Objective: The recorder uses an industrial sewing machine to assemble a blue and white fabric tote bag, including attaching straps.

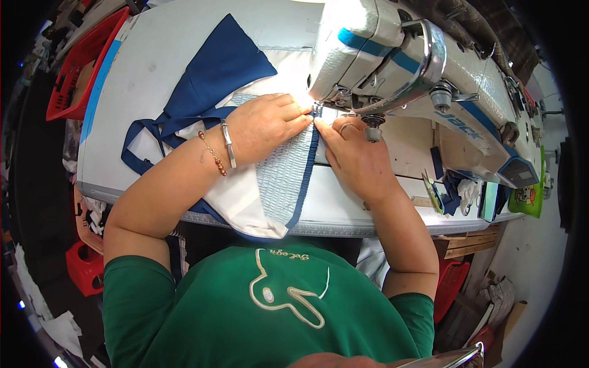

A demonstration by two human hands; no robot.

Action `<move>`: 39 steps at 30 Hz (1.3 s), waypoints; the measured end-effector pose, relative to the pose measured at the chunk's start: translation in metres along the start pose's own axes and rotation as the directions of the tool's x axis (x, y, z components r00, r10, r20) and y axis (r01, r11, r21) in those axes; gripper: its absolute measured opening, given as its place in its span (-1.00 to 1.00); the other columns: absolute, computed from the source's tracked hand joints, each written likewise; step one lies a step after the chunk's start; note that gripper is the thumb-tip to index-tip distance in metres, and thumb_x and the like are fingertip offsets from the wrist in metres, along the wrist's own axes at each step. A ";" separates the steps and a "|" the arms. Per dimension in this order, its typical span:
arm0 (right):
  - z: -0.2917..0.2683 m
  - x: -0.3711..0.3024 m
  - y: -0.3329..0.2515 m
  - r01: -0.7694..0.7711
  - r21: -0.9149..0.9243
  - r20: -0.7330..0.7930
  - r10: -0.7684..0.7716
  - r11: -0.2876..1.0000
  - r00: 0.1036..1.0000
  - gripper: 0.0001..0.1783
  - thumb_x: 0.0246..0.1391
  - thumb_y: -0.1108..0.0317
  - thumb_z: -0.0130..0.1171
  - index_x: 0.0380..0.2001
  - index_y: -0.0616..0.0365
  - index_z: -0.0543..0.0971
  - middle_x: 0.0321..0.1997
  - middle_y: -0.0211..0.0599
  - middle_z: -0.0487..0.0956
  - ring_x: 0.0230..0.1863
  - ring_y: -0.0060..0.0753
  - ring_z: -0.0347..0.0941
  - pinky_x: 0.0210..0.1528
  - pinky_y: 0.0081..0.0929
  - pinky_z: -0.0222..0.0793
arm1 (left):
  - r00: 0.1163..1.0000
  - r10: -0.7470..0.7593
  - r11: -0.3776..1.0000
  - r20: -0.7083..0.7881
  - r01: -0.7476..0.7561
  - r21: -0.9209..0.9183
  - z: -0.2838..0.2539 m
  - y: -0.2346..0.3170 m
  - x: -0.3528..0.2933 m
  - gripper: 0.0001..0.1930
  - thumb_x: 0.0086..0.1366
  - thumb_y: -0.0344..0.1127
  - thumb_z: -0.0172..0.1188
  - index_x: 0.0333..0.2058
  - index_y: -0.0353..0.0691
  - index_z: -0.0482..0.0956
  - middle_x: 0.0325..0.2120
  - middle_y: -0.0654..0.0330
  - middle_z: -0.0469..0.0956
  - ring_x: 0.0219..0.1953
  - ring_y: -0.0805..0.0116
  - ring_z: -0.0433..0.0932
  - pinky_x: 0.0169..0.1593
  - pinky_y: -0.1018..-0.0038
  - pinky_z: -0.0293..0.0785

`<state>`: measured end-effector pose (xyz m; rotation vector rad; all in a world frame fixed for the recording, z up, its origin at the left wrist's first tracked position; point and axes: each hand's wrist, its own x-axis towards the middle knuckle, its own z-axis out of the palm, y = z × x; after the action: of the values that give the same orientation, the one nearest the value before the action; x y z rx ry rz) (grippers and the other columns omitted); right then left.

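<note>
A garment piece (282, 175) of pale blue gathered fabric, white lining and dark blue edging lies on the sewing table, its near corner reaching the front edge. My left hand (267, 126) rests on it with fingers bent and pressed together at the blue edge. Against the other side of that edge sits my right hand (362, 156), its thumb and forefinger closed on the dark blue strip. Both sets of fingertips are close to the presser foot (317, 110) of a white sewing machine (362, 52). Glare hides the needle. A dark blue panel (215, 67) and straps spread beyond my left hand.
Small scissors (433, 191) and dark blue scraps (453, 190) lie right of my right forearm. A red basket (86, 67) stands beyond the table's left end. The machine's metal knee-shaped bar (432, 55) overhangs the work. A green packet (529, 196) is at the far right.
</note>
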<state>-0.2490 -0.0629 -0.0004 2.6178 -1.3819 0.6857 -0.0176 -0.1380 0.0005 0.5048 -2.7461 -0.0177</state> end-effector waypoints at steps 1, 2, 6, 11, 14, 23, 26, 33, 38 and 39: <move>-0.002 0.000 0.001 -0.005 0.018 0.009 0.005 1.000 1.000 -0.60 -0.03 0.53 0.19 -0.04 0.12 0.61 -0.20 -0.27 0.62 -0.30 -0.15 0.58 -0.25 -0.20 0.50 | 1.000 0.005 1.000 -0.007 -0.005 0.005 0.000 0.000 0.000 -0.66 0.20 -0.41 0.19 -0.03 -0.27 0.63 0.03 0.20 0.60 0.01 0.26 0.56 0.14 0.38 0.54; -0.003 -0.001 0.003 -0.026 0.008 0.003 0.026 1.000 1.000 -0.57 0.00 0.48 0.23 0.01 0.05 0.61 -0.17 -0.34 0.61 -0.22 -0.22 0.57 -0.21 -0.25 0.50 | 1.000 0.002 1.000 -0.006 -0.002 0.002 0.001 0.000 0.000 -0.67 0.20 -0.40 0.19 -0.03 -0.27 0.63 0.03 0.20 0.60 0.01 0.26 0.56 0.14 0.38 0.54; -0.003 -0.002 0.004 -0.060 -0.001 -0.001 0.060 0.998 0.998 -0.51 0.05 0.40 0.29 0.10 -0.10 0.61 -0.09 -0.51 0.61 -0.12 -0.35 0.57 -0.14 -0.35 0.51 | 1.000 -0.005 1.000 -0.005 0.005 -0.027 0.001 -0.001 0.000 -0.68 0.21 -0.40 0.19 -0.04 -0.27 0.63 0.02 0.19 0.59 0.01 0.24 0.56 0.14 0.37 0.54; 0.005 -0.001 0.001 0.025 -0.024 -0.051 -0.027 0.999 0.998 -0.51 -0.04 0.53 0.23 0.05 0.13 0.59 -0.14 -0.24 0.65 -0.13 -0.23 0.61 -0.12 -0.25 0.52 | 1.000 0.001 0.999 -0.023 -0.002 -0.032 0.002 -0.001 0.000 -0.70 0.22 -0.41 0.19 -0.06 -0.28 0.63 0.01 0.17 0.59 0.03 0.22 0.56 0.14 0.36 0.54; 0.004 0.000 0.000 0.041 -0.049 -0.014 -0.041 0.998 0.999 -0.53 0.02 0.50 0.20 0.07 0.17 0.57 -0.06 -0.24 0.63 -0.10 -0.27 0.61 -0.08 -0.24 0.51 | 1.000 -0.001 0.999 -0.018 0.001 -0.034 0.002 -0.001 0.001 -0.70 0.22 -0.41 0.20 -0.06 -0.28 0.63 0.01 0.16 0.59 0.03 0.21 0.56 0.14 0.35 0.54; 0.002 0.001 -0.004 -0.002 -0.053 0.038 0.004 0.999 0.999 -0.62 0.05 0.47 0.19 -0.01 0.20 0.57 0.04 -0.28 0.60 -0.14 -0.28 0.61 -0.13 -0.24 0.51 | 0.996 -0.017 0.997 -0.092 0.010 -0.079 0.004 -0.002 0.001 -0.76 0.23 -0.40 0.28 -0.12 -0.28 0.66 -0.08 0.13 0.65 -0.04 0.20 0.60 0.11 0.35 0.56; 0.002 0.002 -0.002 0.008 -0.040 0.025 -0.007 0.999 1.000 -0.61 0.02 0.47 0.22 -0.02 0.18 0.59 0.03 -0.28 0.62 -0.15 -0.28 0.61 -0.14 -0.25 0.51 | 0.996 -0.030 0.997 -0.087 0.024 -0.071 0.008 -0.001 0.000 -0.78 0.24 -0.40 0.27 -0.13 -0.28 0.65 -0.07 0.13 0.65 -0.02 0.19 0.60 0.10 0.34 0.56; 0.001 0.001 -0.001 -0.038 0.016 0.077 0.036 0.999 0.996 -0.54 -0.02 0.48 0.29 0.03 0.05 0.64 0.03 -0.42 0.65 0.02 -0.31 0.55 -0.16 -0.34 0.57 | 0.988 -0.023 0.997 -0.149 0.012 -0.071 0.017 -0.002 -0.001 -0.77 0.16 -0.42 0.17 -0.18 -0.26 0.61 -0.19 0.21 0.60 -0.06 0.25 0.54 0.10 0.38 0.52; 0.001 0.003 0.000 -0.025 0.018 0.069 0.024 1.000 0.997 -0.51 -0.07 0.53 0.29 0.02 0.07 0.66 0.04 -0.36 0.65 0.06 -0.26 0.54 -0.02 -0.32 0.56 | 0.991 -0.055 0.993 -0.122 0.042 -0.111 0.019 -0.003 -0.002 -0.81 0.17 -0.43 0.15 -0.22 -0.26 0.59 -0.22 0.19 0.58 -0.05 0.22 0.54 0.10 0.36 0.52; 0.001 0.004 0.000 -0.025 0.033 0.070 0.022 0.999 0.997 -0.50 -0.08 0.54 0.29 0.02 0.10 0.65 0.04 -0.33 0.65 0.06 -0.23 0.54 0.02 -0.30 0.55 | 0.992 -0.060 0.993 -0.111 0.047 -0.109 0.018 -0.003 -0.002 -0.79 0.17 -0.43 0.16 -0.20 -0.26 0.60 -0.17 0.18 0.60 -0.05 0.22 0.55 0.10 0.36 0.53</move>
<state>-0.2470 -0.0664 0.0008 2.6801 -1.4343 0.6310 -0.0210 -0.1411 -0.0172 0.5333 -2.6038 -0.1425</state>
